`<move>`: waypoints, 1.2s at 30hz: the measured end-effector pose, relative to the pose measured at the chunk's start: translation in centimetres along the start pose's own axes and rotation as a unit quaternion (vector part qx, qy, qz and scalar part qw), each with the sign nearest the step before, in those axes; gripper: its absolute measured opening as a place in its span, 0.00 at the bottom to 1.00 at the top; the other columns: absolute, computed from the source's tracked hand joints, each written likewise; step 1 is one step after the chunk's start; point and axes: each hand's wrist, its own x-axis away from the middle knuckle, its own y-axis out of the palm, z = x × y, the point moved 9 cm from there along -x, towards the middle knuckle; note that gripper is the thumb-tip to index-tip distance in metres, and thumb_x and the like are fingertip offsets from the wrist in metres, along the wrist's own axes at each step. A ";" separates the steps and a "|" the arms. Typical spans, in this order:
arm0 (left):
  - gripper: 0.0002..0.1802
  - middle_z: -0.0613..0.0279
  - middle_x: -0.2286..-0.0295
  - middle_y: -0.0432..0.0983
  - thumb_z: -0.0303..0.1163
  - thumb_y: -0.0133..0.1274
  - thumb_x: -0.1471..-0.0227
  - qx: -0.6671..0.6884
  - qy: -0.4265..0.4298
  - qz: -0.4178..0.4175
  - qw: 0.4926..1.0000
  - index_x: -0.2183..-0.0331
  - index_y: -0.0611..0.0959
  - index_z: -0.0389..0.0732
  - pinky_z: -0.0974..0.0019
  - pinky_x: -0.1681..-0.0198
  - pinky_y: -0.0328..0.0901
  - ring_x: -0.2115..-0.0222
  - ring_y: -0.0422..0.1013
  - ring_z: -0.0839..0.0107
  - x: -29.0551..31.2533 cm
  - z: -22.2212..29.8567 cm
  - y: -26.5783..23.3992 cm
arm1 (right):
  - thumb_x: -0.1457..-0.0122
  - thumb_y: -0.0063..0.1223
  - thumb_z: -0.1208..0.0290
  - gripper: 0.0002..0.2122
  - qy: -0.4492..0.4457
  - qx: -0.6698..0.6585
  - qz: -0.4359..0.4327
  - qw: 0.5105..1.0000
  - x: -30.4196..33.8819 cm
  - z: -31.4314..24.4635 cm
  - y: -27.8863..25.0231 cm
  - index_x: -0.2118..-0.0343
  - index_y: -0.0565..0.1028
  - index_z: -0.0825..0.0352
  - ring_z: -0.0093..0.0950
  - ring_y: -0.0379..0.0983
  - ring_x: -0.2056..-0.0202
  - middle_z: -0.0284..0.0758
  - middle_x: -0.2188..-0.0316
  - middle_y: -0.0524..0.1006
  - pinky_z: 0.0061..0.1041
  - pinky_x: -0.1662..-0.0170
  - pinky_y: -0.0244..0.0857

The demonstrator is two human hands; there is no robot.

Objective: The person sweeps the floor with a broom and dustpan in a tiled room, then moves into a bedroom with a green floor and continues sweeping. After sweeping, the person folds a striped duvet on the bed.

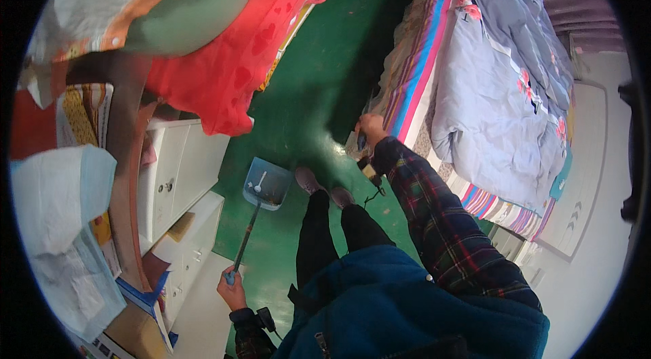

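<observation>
Dustpan (271, 206) is left of my shoes (308, 181), white spoon-shaped piece (258, 189) inside. Left hand (232, 289) wraps its handle (245, 240); right hand (371, 128) grips something dark (361, 141) beside the bed (424, 61), can't tell what. I'd hold the dustpan level, handle steady, so nothing slides out.

One dustpan (271, 205); two hands (233, 290) (372, 130); two shoes (307, 180) (342, 197).

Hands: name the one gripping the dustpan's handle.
The left hand, closed around the handle of the blue dustpan; the right hand is beside the striped bedding instead.
</observation>
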 end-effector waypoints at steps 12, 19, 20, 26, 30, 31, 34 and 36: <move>0.08 0.64 0.80 0.72 0.23 0.53 0.56 -0.094 0.084 -0.039 0.991 0.69 0.80 0.35 0.71 0.73 0.62 0.78 0.65 0.78 -5.3 8.0 -0.7 | 0.45 0.42 0.78 0.04 0.128 -0.017 0.212 0.969 7.5 -7.8 6.8 0.75 0.63 0.68 0.31 0.61 0.93 0.37 0.89 0.64 0.31 0.89 0.55; 0.10 0.61 0.75 0.74 0.24 0.52 0.56 -0.080 0.123 -0.036 0.989 0.68 0.80 0.31 0.71 0.66 0.64 0.73 0.68 0.76 -5.8 14.6 1.1 | 0.45 0.46 0.74 0.05 0.073 -0.199 0.256 0.943 -8.1 -9.3 -3.6 0.76 0.65 0.65 0.34 0.66 0.86 0.40 0.82 0.69 0.34 0.85 0.59; 0.10 0.62 0.75 0.73 0.24 0.52 0.56 -0.058 0.102 -0.049 0.992 0.67 0.80 0.31 0.72 0.66 0.64 0.73 0.67 0.76 -6.0 15.1 1.6 | 0.45 0.46 0.73 0.05 0.080 -0.285 0.251 0.922 -9.8 -8.5 -5.3 0.76 0.66 0.65 0.34 0.67 0.85 0.41 0.80 0.70 0.35 0.84 0.60; 0.11 0.64 0.75 0.73 0.22 0.52 0.57 -0.095 0.077 -0.054 0.991 0.67 0.79 0.31 0.72 0.69 0.63 0.75 0.66 0.77 -8.5 19.9 5.0 | 0.48 0.43 0.78 0.02 -0.083 0.307 0.061 0.946 -10.3 -14.0 -2.0 0.76 0.66 0.69 0.36 0.65 0.89 0.39 0.88 0.65 0.36 0.88 0.57; 0.11 0.63 0.76 0.72 0.22 0.51 0.57 -0.072 0.102 -0.065 0.990 0.67 0.79 0.31 0.73 0.72 0.63 0.77 0.66 0.77 -9.5 23.2 6.5 | 0.47 0.44 0.80 0.01 0.180 -0.032 0.264 0.947 -6.4 -14.9 -0.8 0.73 0.65 0.69 0.31 0.62 0.91 0.37 0.89 0.64 0.33 0.90 0.55; 0.11 0.64 0.77 0.72 0.22 0.51 0.57 -0.057 0.098 -0.069 0.991 0.67 0.79 0.31 0.73 0.73 0.63 0.78 0.66 0.77 -9.7 23.7 6.7 | 0.47 0.44 0.79 0.01 0.175 -0.052 0.252 0.950 -7.1 -16.3 -0.4 0.72 0.65 0.69 0.31 0.62 0.91 0.37 0.89 0.64 0.32 0.90 0.55; 0.12 0.64 0.78 0.70 0.21 0.51 0.57 -0.017 0.048 -0.079 0.996 0.66 0.78 0.32 0.75 0.78 0.60 0.81 0.64 0.79 -10.0 24.2 7.2 | 0.47 0.43 0.77 0.02 0.103 0.072 0.209 0.970 -13.0 -20.7 -2.0 0.73 0.66 0.69 0.32 0.63 0.92 0.37 0.90 0.65 0.32 0.89 0.55; 0.12 0.65 0.80 0.69 0.22 0.51 0.57 -0.053 0.014 -0.088 0.995 0.65 0.78 0.33 0.75 0.80 0.59 0.83 0.63 0.80 -10.4 23.9 7.8 | 0.48 0.43 0.76 0.04 0.039 0.127 0.214 0.968 -17.6 -23.0 -5.0 0.77 0.66 0.70 0.33 0.64 0.92 0.37 0.90 0.67 0.33 0.88 0.57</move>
